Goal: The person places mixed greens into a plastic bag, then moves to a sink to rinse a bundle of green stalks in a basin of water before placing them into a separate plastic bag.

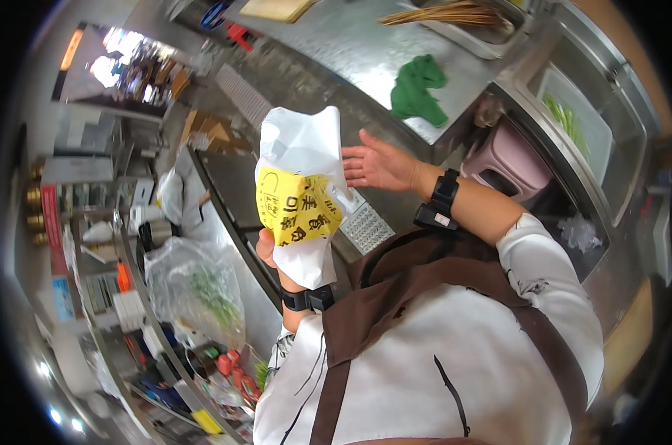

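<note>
A white bag (299, 139) with a yellow panel that bears writing is held upright in front of my body. My left hand (266, 248) grips it from the left; a thumb or finger shows at its lower edge, and the bag hides most of the hand. Just to the right, my right hand (385, 166) is spread with its palm showing and nothing in it. Its fingertips reach the bag's right edge; whether they touch it I cannot tell. Each wrist wears a black strapped device.
A green cloth (420, 92) lies on the steel counter (341, 41), near a metal tray (494, 49) of wooden skewers (441, 14). At right is a pink plastic stool (505, 158). On the left worktop sits a clear bag of greens (202, 283). A cardboard box (216, 132) stands beyond.
</note>
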`<state>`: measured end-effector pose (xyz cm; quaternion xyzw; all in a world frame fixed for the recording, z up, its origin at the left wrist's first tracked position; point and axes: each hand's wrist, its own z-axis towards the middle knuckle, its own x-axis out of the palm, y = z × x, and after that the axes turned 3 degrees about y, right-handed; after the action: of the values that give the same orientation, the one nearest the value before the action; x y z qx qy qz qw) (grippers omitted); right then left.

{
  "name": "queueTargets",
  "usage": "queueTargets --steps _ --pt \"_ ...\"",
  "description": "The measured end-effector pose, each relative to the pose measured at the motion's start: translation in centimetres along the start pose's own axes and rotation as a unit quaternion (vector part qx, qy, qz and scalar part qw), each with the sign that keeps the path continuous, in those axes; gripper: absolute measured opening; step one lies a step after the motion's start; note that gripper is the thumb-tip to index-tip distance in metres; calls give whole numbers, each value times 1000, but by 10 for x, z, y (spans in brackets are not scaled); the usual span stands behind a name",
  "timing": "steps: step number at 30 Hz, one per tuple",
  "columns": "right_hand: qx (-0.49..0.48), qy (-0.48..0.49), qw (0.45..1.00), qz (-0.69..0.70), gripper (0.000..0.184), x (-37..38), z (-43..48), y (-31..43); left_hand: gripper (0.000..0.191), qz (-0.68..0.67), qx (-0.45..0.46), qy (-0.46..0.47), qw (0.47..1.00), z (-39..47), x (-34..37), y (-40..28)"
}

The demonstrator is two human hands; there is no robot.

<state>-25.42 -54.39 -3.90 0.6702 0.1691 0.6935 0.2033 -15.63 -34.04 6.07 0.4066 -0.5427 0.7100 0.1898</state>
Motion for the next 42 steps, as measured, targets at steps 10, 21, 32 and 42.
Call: queueTargets --steps 10,21,32,42 --pt "-82 9 983 164 70 -11 -112 79 51 -42 -54 22 997 121 87 85" --pt "-288 -183 923 176 93 -74 -215 105 40 21 -239 14 971 236 51 161" --pt "-379 -471 792 88 20 -82 -249 108 36 279 -350 47 893 302 36 215" --pt "-325 -635 695 -95 27 -63 -236 135 23 656 -111 245 705 310 81 179"
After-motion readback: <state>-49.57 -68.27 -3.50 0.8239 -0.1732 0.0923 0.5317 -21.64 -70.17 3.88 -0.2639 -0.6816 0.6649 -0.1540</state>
